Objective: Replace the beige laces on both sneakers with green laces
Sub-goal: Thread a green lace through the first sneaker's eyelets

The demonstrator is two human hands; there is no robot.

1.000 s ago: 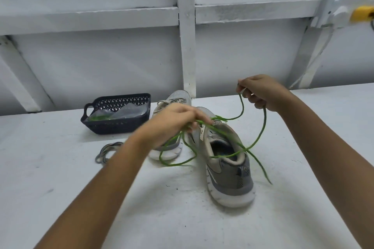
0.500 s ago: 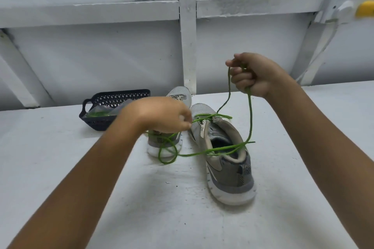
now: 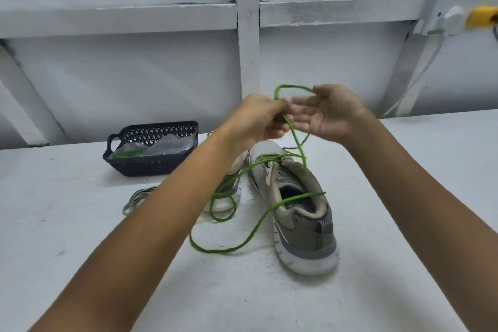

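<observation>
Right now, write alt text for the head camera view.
Above a grey mesh sneaker on a white table, the left hand pinches a thin green lace while a loop of it runs to the open right hand. A dark plastic basket stands further back.

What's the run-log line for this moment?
left hand pinches green lace | right hand open at lace loop | near sneaker partly laced

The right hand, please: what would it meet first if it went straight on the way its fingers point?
Most likely the left hand, pinching the lace just ahead of the right hand; depth is unclear.
</observation>
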